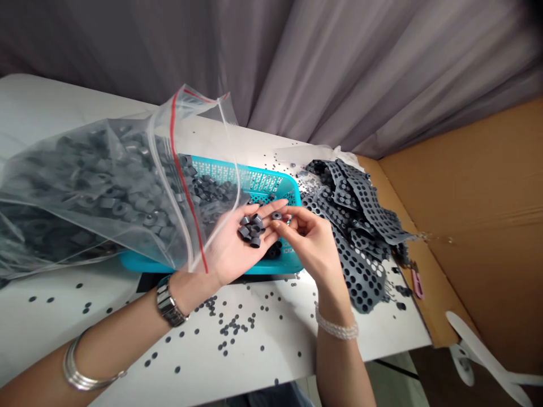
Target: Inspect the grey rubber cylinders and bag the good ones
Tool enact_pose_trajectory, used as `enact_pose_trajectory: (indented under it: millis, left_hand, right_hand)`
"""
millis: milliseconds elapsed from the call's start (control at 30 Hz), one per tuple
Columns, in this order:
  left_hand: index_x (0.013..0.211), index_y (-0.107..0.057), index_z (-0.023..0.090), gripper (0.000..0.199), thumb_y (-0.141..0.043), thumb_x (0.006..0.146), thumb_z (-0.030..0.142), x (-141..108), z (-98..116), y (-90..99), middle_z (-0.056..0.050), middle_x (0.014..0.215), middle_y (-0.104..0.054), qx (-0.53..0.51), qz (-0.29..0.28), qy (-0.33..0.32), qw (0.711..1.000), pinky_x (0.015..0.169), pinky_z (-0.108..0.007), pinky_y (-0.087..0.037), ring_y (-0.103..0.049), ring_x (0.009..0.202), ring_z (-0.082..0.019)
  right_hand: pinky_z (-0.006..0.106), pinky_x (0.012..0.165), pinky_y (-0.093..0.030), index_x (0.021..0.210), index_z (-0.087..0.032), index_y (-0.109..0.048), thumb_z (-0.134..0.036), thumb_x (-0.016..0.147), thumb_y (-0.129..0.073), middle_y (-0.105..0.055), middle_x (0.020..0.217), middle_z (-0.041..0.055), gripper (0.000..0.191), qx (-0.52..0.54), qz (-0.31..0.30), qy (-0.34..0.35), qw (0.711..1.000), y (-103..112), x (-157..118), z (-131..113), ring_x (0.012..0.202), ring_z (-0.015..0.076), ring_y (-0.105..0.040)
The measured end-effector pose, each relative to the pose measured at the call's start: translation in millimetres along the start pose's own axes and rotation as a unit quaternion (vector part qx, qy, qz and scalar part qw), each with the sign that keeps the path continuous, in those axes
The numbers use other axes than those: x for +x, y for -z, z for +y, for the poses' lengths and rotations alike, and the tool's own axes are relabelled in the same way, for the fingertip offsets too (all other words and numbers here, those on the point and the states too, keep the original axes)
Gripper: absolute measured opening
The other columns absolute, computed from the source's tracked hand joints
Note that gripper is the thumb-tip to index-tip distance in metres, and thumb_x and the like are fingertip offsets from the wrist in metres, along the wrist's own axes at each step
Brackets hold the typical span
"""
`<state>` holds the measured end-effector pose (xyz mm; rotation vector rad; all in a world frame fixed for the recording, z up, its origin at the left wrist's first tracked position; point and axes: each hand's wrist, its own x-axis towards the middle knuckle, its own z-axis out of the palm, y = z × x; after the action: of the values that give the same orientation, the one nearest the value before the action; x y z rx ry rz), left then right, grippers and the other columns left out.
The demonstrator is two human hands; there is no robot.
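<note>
My left hand is palm up with its fingers stretched out, and several small grey rubber caps lie heaped in it. Above its fingertips, my right hand pinches one round grey rubber cap with a hole in its top. Both hands are over a turquoise plastic basket with more dark caps inside. A clear zip bag with a red stripe, full of the same grey caps, lies across the basket's left part. The bag's open mouth is beside my left wrist.
Perforated dark rubber sheets are piled right of the basket. Small black discs are scattered over the white table. Pink-handled snips lie by the cardboard at right. A grey curtain hangs behind.
</note>
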<state>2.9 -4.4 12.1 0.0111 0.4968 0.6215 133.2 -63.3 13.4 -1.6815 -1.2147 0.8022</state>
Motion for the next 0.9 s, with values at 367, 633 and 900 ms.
enact_pose_trajectory:
  millis: [367, 633, 900]
  left_hand:
    - [0.127, -0.055, 0.005, 0.043, -0.045, 0.088, 0.019, 0, 0, 5.2, -0.013, 0.126, -0.064, 0.015, -0.045, 0.0, 0.999, 0.107, -0.032, -0.042, -0.057, 0.12, -0.022]
    - [0.13, -0.052, 0.005, 0.044, -0.046, 0.089, 0.017, 0, 0, 7.0, -0.013, 0.132, -0.061, 0.003, -0.055, -0.008, 0.998, 0.108, -0.033, -0.041, -0.053, 0.126, -0.021]
    - [0.106, -0.065, -0.001, 0.027, -0.049, 0.088, 0.011, 3, -3, 3.6, -0.018, 0.106, -0.071, 0.002, -0.025, -0.026, 0.999, 0.097, -0.033, -0.051, -0.064, 0.108, -0.024]
  right_hand:
    - [0.025, 0.05, -0.03, 0.1, -0.019, -0.071, -0.029, 0.08, -0.068, -0.043, 0.057, -0.0062, 0.023, -0.017, 0.012, 0.001, 1.0, 5, -1, 0, 0.052, 0.0086, -0.035]
    - [0.026, 0.055, -0.038, 0.093, -0.021, -0.075, -0.027, 0.082, -0.068, -0.061, 0.074, -0.0007, 0.014, -0.133, 0.106, 0.088, 0.981, 2, -5, 0, 0.056, 0.0097, -0.042]
    - [0.026, 0.057, -0.043, 0.078, -0.017, -0.066, -0.02, 0.082, -0.069, -0.063, 0.072, -0.0002, 0.005, -0.205, 0.204, 0.189, 0.938, -8, -9, -3, 0.058, 0.01, -0.05]
